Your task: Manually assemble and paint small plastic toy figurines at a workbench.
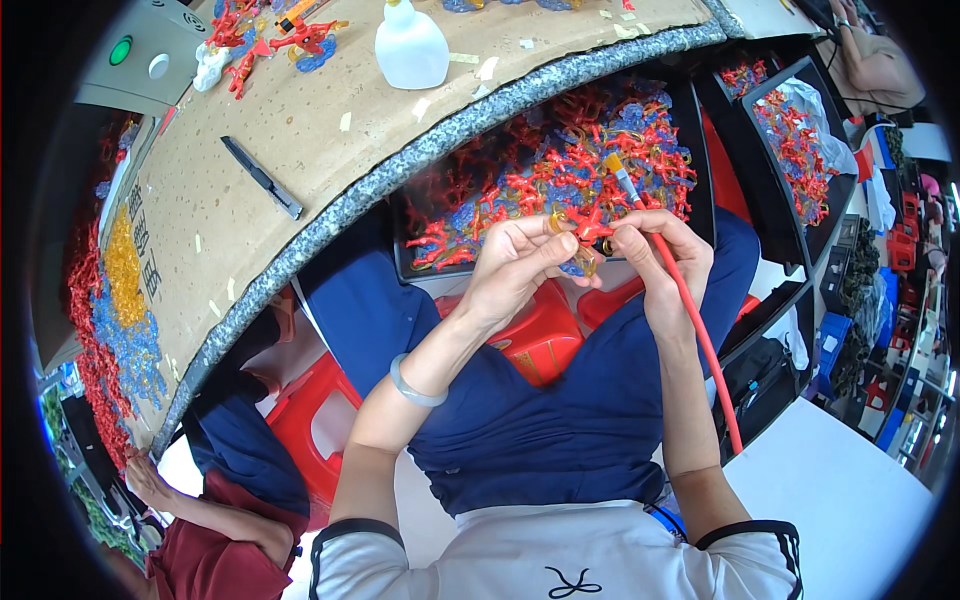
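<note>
Above my lap, my left hand [520, 262] pinches a small red plastic figurine [592, 229] with yellow and blue translucent parts. My right hand [668, 250] is closed around a paintbrush [690, 305] with a long red handle. Its pale bristles point up and away, and the handle runs back past my right forearm. The thumb and fingertips of that hand also meet the figurine's right side. Just beyond both hands, a black bin [708, 170] holds a heap of similar red, blue and yellow pieces. Fingers partly hide the figurine.
A curved, stone-edged table [300, 120] bears a utility knife [262, 178], a white bottle [411, 48] and, at left, yellow pieces [124, 270] and blue pieces [128, 345]. Another black bin [835, 195] stands at right. A co-worker's hand [148, 482] touches red pieces at lower left.
</note>
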A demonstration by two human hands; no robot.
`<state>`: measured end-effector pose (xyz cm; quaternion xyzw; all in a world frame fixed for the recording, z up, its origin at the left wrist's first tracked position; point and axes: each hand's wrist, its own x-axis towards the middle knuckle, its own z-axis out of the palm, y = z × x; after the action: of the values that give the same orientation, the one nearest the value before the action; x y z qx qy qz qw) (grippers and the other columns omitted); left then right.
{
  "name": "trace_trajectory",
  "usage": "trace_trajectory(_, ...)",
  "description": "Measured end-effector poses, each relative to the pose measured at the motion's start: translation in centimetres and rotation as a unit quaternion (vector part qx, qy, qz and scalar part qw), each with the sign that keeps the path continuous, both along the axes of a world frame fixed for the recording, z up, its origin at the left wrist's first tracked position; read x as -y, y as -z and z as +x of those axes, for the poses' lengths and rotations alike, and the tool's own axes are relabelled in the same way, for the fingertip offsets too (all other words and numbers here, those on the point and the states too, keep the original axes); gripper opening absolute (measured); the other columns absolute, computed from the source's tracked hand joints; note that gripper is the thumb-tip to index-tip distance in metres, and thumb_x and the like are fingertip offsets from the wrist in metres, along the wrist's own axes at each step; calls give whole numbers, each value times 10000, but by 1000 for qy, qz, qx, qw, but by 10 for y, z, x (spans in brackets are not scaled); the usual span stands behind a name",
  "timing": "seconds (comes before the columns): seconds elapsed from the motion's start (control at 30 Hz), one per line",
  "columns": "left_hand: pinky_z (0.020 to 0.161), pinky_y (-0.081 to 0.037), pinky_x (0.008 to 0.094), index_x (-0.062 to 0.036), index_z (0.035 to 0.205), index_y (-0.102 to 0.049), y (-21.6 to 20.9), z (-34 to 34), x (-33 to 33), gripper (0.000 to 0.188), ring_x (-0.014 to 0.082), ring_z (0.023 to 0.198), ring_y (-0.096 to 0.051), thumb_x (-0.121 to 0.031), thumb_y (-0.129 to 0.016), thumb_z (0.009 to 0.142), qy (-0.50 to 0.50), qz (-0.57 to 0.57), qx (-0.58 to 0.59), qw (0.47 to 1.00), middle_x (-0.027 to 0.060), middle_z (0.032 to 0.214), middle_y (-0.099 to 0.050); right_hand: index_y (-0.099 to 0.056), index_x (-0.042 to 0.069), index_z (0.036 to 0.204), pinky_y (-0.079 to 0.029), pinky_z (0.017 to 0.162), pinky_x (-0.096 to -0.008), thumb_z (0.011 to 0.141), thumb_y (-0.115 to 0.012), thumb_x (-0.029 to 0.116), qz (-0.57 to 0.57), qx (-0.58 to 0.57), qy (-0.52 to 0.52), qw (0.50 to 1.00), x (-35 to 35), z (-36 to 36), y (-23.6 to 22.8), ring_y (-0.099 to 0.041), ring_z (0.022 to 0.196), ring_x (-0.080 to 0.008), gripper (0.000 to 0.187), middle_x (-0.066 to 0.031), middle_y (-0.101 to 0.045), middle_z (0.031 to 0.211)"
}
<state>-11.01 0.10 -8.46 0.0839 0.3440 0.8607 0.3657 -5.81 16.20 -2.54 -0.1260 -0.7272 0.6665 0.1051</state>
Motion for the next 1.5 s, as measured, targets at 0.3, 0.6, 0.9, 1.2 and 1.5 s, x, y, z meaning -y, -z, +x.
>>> trace_trajectory(0.3, 696, -578, 301, 99, 1021, -586, 3, -3, -1, 276, 281, 770, -688, -162, -533, 947, 46, 76, 113, 990, 244, 897, -657, -677, -23, 871, -474, 663, -214, 837, -666, 30, -66, 23, 12, 998, 3, -4, 0, -586, 708, -72, 63, -44, -645, 775)
trace_trajectory(0.6, 709, -585, 290, 96, 1073, -551, 5, -3, 2, 295, 281, 776, -684, -173, -508, 958, 78, 78, 237, 965, 255, 913, -649, -673, -12, 821, -445, 581, -199, 833, -664, 31, -40, 33, 24, 998, 5, -11, 3, -545, 621, -56, 46, -27, -625, 701)
trace_trajectory(0.9, 728, -543, 272, 41, 1078, -588, 0, 12, -11, 258, 189, 894, -661, -108, -645, 876, -75, -232, -252, 936, 144, 957, -658, -665, -25, 834, -451, 586, -190, 840, -645, 11, 78, 70, -4, 994, 5, -8, 4, -548, 632, -39, 42, -20, -622, 683)
trace_trajectory(1.2, 696, -563, 282, 24, 998, -579, 5, 3, -5, 150, 251, 833, -687, -104, -536, 933, -15, -55, 30, 998, 108, 910, -651, -570, -1, 875, -509, 724, -232, 827, -648, -43, -24, 29, 22, 999, -6, -4, 11, -625, 782, -101, 101, -80, -651, 839)
trace_trajectory(1.5, 671, -573, 297, 27, 981, -576, 8, 1, -3, 124, 278, 833, -687, -74, -529, 926, 14, -11, 64, 998, 106, 918, -634, -429, 37, 748, -544, 603, -259, 815, -630, -108, -87, 18, 3, 996, 3, -3, 4, -645, 721, -145, 257, -163, -649, 805)
